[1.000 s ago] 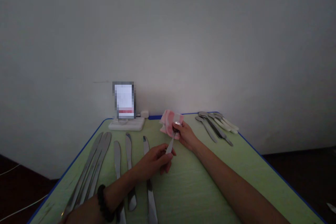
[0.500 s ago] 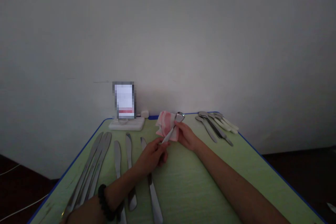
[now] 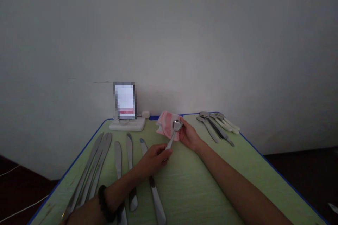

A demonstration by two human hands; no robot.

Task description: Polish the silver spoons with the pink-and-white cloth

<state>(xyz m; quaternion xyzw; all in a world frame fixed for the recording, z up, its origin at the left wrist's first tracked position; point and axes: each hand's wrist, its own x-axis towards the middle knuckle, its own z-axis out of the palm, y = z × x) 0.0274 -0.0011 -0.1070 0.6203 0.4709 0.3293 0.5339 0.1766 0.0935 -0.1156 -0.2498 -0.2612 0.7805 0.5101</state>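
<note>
My left hand (image 3: 155,157) is closed on the handle of a metal spoon (image 3: 174,130), which slants up to the right. The spoon's bowl rests against a pink cloth (image 3: 166,126) bunched in my right hand (image 3: 188,135), whose fingers are wrapped round the cloth. Both hands hover over the middle of a green table (image 3: 190,186). A dark bead bracelet (image 3: 104,203) circles my left wrist.
Several table knives (image 3: 117,161) lie in a row on the left of the table, one under my left forearm. A heap of spoons (image 3: 217,123) sits at the back right. A blurred upright card on a white base (image 3: 127,123) stands against the wall.
The spoon slid back and forth against the cloth: its bowl rose clear past the cloth half a second ago and now sits back on it. My left hand shifted slightly with it.
</note>
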